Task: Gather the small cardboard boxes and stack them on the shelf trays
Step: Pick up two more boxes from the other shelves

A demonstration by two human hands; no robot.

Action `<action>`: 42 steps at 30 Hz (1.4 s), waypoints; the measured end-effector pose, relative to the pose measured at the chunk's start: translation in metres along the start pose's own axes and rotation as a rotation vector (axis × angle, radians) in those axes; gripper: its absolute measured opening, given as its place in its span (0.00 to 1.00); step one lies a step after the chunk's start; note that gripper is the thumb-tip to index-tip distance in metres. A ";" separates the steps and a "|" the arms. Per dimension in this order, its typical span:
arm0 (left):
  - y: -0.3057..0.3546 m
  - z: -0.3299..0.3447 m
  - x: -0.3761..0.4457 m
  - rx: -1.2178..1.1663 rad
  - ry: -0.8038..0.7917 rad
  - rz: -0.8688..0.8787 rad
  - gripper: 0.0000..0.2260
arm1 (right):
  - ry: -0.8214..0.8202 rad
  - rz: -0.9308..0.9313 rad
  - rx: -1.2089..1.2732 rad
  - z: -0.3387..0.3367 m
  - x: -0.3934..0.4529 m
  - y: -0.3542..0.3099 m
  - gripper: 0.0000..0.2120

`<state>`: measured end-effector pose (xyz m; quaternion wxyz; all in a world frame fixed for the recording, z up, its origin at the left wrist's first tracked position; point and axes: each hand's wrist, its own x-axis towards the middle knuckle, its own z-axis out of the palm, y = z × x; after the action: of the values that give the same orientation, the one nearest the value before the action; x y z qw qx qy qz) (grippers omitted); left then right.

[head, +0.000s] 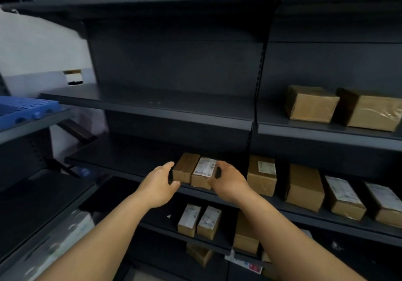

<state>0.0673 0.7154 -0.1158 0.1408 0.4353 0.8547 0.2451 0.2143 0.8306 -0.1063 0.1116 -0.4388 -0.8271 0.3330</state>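
Observation:
Two small cardboard boxes stand side by side at the front of a dark shelf tray (121,161): a plain one (185,167) on the left and a white-labelled one (203,173) on the right. My left hand (157,185) curls round the left side of the plain box. My right hand (228,182) grips the right side of the labelled box. The pair is pressed together between both hands.
Several more boxes line the same shelf level to the right, the nearest (261,175) close to my right hand. Two labelled boxes (199,219) stand on the shelf below. Two larger boxes (311,103) sit on the upper right shelf. A blue crate (24,108) lies at left.

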 end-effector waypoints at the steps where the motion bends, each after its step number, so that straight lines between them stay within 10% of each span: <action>1: -0.004 0.004 0.010 -0.012 -0.016 -0.010 0.30 | 0.002 0.006 0.005 0.001 0.008 0.003 0.30; 24: -0.078 0.090 0.252 -0.075 -0.363 -0.174 0.18 | 0.003 0.437 0.141 0.116 0.225 0.051 0.33; 35: -0.080 0.103 0.269 -0.612 -0.300 -0.382 0.21 | 0.031 0.459 0.087 0.127 0.242 0.069 0.37; 42: -0.073 0.086 0.273 0.108 -0.092 -0.036 0.39 | 0.040 0.447 0.092 0.125 0.247 0.070 0.34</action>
<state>-0.1015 0.9261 -0.2348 0.1608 0.4377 0.8670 0.1758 0.0544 0.9990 -0.2727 0.0714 -0.6121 -0.6910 0.3778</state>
